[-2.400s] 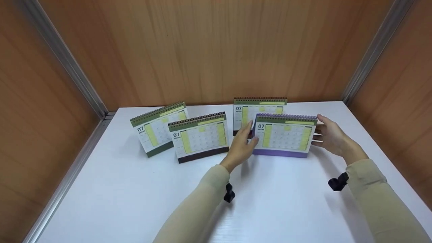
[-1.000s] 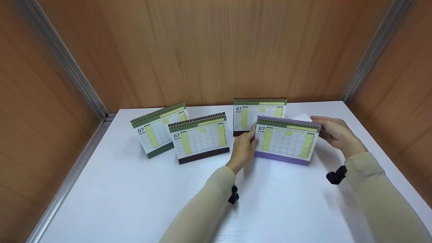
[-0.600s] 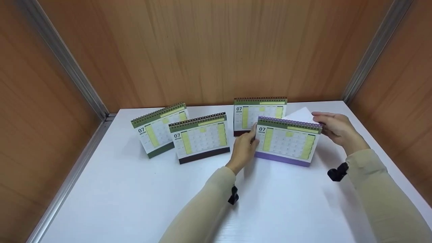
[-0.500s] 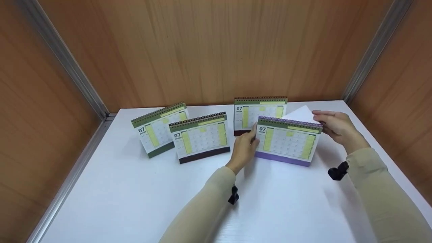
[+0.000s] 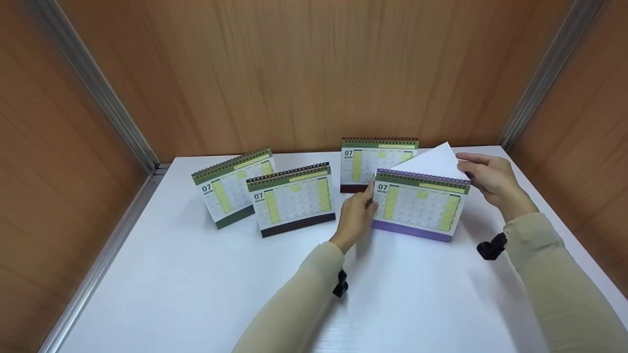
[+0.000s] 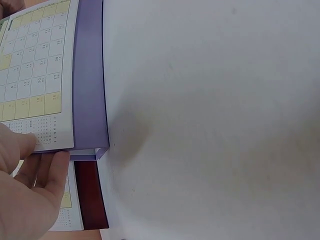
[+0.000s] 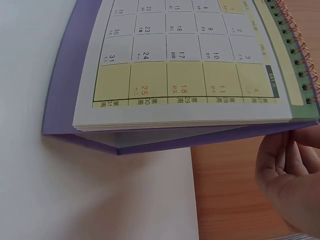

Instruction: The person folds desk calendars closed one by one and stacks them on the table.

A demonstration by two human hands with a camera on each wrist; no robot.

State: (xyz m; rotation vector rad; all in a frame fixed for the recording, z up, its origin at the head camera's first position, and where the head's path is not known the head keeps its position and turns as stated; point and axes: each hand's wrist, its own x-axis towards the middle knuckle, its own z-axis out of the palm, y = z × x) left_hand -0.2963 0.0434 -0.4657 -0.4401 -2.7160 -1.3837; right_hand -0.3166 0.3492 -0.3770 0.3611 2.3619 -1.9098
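Observation:
A purple-based desk calendar [image 5: 422,206] stands on the table, its page for 07 facing me. My left hand [image 5: 355,218] holds its left edge; in the left wrist view the thumb [image 6: 22,144] lies on the front and the fingers go behind. Behind the purple spiral binding, a blank white page [image 5: 434,162] rises at a slant. My right hand [image 5: 490,179] pinches that page near its right edge. In the right wrist view the hand [image 7: 295,172] is behind the calendar's top corner, its fingertips partly hidden.
Close behind stands a dark-red-based calendar [image 5: 365,164], partly covered by the purple one. To the left are a black-based calendar [image 5: 297,201] and a green-based calendar [image 5: 230,189], slightly overlapping. Wooden panels [image 5: 314,73] wall the white table [image 5: 196,294] at the back and sides.
The right hand has taken hold of a page behind the purple calendar and lifted it above the binding. The calendar has turned slightly, its right end nearer me. The left hand stays at its left edge.

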